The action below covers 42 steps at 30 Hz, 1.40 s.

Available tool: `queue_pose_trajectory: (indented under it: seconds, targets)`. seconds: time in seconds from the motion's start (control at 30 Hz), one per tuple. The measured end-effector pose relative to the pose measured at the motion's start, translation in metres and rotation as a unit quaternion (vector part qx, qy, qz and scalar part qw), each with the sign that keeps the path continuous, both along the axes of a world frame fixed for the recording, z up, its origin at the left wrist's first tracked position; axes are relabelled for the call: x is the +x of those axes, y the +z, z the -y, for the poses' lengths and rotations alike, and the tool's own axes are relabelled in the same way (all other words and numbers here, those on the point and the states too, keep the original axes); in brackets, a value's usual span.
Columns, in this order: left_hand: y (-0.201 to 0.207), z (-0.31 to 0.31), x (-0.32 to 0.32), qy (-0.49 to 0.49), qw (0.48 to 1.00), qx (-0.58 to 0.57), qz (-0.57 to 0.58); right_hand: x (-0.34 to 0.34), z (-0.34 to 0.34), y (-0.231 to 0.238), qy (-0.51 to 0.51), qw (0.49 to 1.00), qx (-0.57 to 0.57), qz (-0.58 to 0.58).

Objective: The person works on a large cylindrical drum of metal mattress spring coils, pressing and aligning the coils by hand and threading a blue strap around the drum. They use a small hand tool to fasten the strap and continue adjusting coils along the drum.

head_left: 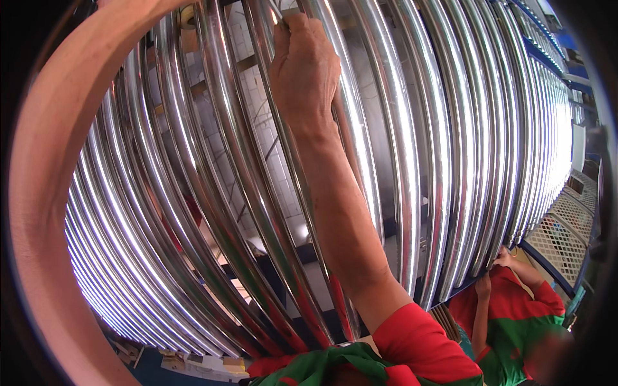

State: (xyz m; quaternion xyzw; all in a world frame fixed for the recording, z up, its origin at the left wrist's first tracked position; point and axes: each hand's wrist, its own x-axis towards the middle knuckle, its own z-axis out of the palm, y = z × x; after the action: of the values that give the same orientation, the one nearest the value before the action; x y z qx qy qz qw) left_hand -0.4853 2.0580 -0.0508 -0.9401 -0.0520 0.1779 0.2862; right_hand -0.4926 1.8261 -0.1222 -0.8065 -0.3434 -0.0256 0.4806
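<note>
Long polished metal tubes lie side by side across the view, running from the far side toward me. My right hand is over the tubes at the top middle, its fingers curled closed. A thin shiny piece shows at the fingertips, too little of it to name. The back of the hand hides what else the fingers grip. My left forearm arches up along the left rim and over the far ends of the tubes. The left hand itself lies beyond the upper edge.
Gaps between the middle tubes show a white block surface below. A dark blue frame bar runs under the near ends. At lower right a co-worker in a red and green shirt has hands at the tube ends, near a mesh panel.
</note>
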Motion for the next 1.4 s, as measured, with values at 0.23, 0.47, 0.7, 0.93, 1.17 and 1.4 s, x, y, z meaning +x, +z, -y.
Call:
queue_pose_trajectory:
  seconds: [0.23, 0.47, 0.7, 0.93, 1.17, 1.4]
  targets:
    - [-0.007, 0.003, 0.006, 0.192, 0.965, -0.106, 0.142, -0.002, 0.001, 0.007, -0.008, 0.999, 0.035, 0.025]
    - [0.031, -0.021, -0.011, 0.175, 0.963, -0.170, 0.112, 0.004, -0.008, 0.002, -0.022, 1.000, 0.006, 0.021]
    - [0.060, -0.032, -0.038, 0.140, 0.961, -0.201, 0.129, 0.004, -0.008, 0.000, -0.011, 0.998, 0.022, 0.052]
    - [0.066, -0.032, -0.097, 0.182, 0.954, -0.108, 0.213, 0.004, -0.006, -0.002, -0.009, 0.999, 0.008, 0.033]
    - [0.022, -0.063, -0.103, 0.166, 0.937, -0.183, 0.248, 0.004, -0.011, 0.002, -0.015, 0.999, -0.004, 0.047]
    - [0.011, -0.033, -0.102, 0.029, 0.970, 0.009, 0.242, 0.003, -0.008, 0.004, -0.011, 0.998, 0.011, 0.059]
